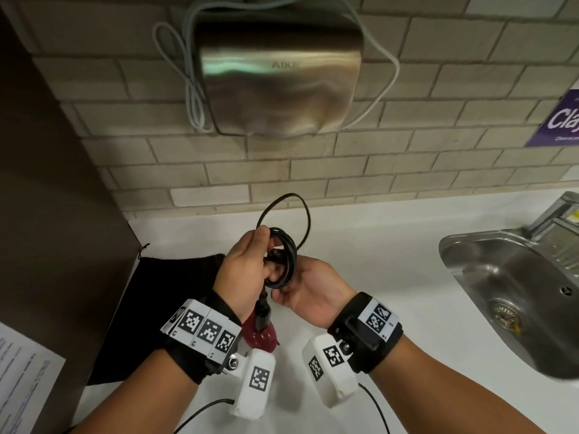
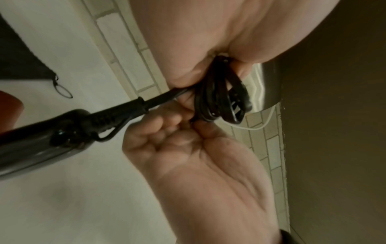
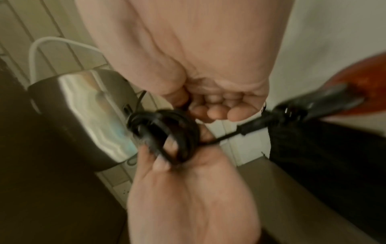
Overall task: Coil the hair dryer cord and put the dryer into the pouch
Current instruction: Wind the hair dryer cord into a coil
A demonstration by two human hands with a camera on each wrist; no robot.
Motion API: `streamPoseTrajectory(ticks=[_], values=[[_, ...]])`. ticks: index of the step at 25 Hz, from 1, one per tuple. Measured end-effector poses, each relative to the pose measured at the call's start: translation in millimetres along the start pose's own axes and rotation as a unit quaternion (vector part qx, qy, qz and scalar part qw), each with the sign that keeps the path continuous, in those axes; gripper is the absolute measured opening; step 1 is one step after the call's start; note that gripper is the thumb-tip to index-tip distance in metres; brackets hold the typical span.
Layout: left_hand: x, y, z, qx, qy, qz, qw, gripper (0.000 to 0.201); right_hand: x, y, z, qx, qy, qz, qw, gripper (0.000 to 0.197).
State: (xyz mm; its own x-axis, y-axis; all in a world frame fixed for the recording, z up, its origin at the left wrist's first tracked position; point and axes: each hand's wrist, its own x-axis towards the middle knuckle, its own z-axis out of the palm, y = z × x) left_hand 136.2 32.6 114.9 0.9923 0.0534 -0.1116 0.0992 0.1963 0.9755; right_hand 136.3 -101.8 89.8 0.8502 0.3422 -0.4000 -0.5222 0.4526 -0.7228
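My left hand grips a small coil of black cord above the white counter. One loose loop of cord stands up behind the coil. My right hand lies palm up just right of the coil, its curled fingers and thumb pinching the coil's lower edge. The red hair dryer hangs by its black handle below my left wrist. The black pouch lies flat on the counter to the left, its drawstring loose.
A steel sink with a tap is set into the counter at the right. A metal hand dryer hangs on the tiled wall. At the left stands a brown partition, with a printed sheet below it.
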Motion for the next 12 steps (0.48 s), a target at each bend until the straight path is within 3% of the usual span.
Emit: streamPoseTrajectory(ticks=[3,6,7,8,9,10,12], values=[[3,-1,-1,-0.031,-0.003,-0.003,0.999,0.035,1,-2,9,-0.012,-0.018,-0.009,1.000,0.043],[9,-2,-4,0.043,0.046,0.044,0.997,0.039,-2,2,13,-0.217,0.064,-0.042,0.973,0.045],[10,-1,-6,0.058,0.060,0.053,0.995,0.040,-7,6,13,-0.307,0.124,-0.098,0.938,0.046],[11,2,-7,0.064,0.070,0.059,0.994,0.040,-14,7,11,-0.382,0.172,-0.200,0.885,0.037],[13,3,-9,0.074,0.078,0.064,0.992,0.040,-23,5,10,-0.429,0.174,-0.322,0.826,0.024],[13,5,-10,0.092,0.080,0.068,0.990,0.041,-33,2,10,-0.465,0.123,-0.402,0.779,0.020],[10,6,-10,0.127,0.068,0.074,0.987,0.041,-37,-6,7,-0.556,0.017,-0.438,0.706,0.034]])
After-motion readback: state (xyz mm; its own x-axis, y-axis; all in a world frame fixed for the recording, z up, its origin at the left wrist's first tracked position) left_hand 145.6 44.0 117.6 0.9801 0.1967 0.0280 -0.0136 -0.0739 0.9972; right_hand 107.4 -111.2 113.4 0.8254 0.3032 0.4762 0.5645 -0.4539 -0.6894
